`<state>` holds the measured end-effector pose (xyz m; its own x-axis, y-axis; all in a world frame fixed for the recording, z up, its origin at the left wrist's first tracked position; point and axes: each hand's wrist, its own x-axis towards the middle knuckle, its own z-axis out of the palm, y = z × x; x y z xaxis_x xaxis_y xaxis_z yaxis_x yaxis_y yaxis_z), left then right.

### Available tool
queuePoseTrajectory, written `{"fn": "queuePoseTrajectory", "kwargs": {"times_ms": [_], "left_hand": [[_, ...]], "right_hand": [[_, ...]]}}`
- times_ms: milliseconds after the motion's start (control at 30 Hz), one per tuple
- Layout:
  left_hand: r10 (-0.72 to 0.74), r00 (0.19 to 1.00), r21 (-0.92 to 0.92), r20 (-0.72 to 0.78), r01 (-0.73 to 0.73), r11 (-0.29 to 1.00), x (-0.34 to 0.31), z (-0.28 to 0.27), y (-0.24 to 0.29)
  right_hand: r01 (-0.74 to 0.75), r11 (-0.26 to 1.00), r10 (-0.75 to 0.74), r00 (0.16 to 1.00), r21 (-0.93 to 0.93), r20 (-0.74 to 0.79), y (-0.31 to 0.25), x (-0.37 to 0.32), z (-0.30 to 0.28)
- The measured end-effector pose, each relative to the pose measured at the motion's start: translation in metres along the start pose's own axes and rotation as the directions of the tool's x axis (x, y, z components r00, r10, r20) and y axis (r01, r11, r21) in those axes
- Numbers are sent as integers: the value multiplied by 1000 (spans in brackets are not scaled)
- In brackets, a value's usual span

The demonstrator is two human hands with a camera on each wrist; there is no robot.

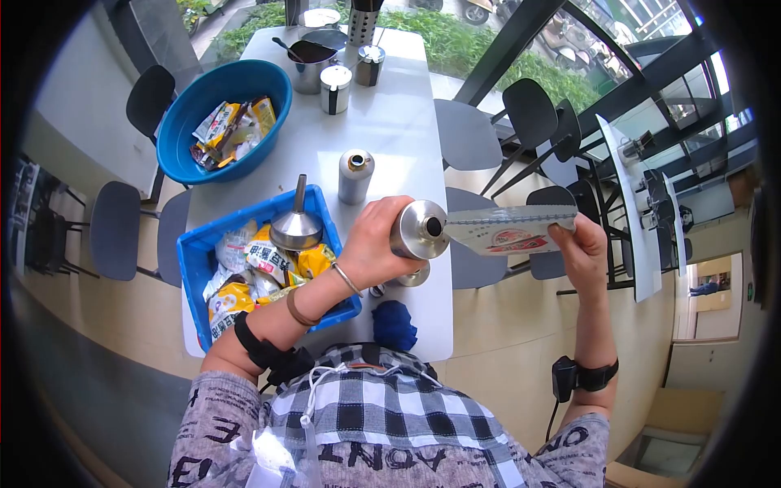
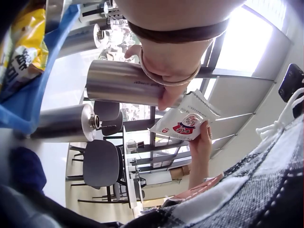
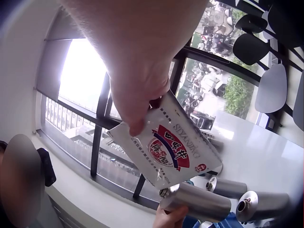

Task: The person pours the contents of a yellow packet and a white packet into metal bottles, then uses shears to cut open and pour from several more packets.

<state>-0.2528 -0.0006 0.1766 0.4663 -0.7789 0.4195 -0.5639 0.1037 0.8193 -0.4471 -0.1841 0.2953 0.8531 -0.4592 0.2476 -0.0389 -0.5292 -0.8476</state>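
My left hand (image 1: 376, 240) grips a brushed-steel bottle (image 1: 419, 230) above the table, its mouth turned toward the right. A white sealed-looking pouch (image 3: 166, 147) with a red and blue label is pinched at one edge by my right hand (image 1: 584, 254). The pouch's far corner lies right at the bottle's mouth in the right wrist view. Beyond the left hand stands a second steel bottle (image 1: 356, 183) with an uncapped neck. Another steel bottle (image 2: 61, 123), mostly hidden from the head view, stands below the held one.
A blue crate (image 1: 189, 281) holds yellow and white packets, with a metal funnel (image 1: 298, 228) on top. Behind it, a blue basin (image 1: 175, 159) contains more packets. A dark blue cloth (image 1: 394, 325) lies near the table edge. A pot (image 1: 313, 77) and lidded canister (image 1: 335, 91) stand farther back.
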Motion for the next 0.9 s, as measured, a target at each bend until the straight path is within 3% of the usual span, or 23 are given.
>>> {"fn": "queuePoseTrajectory", "kwargs": {"times_ms": [167,700,900], "left_hand": [[-15,1000,13,-2,15,1000,0,0,-2],[27,999,26,-19,-26,999,-1,2,-10],[28,999,36,-27,-27,999,0,0,-8]], "right_hand": [[3,993,1,999,-114,36,-10,9,-1],[64,970,-37,993,-233,115,-27,29,-9],[144,926,-84,980,-350,183,-33,38,-10]]}}
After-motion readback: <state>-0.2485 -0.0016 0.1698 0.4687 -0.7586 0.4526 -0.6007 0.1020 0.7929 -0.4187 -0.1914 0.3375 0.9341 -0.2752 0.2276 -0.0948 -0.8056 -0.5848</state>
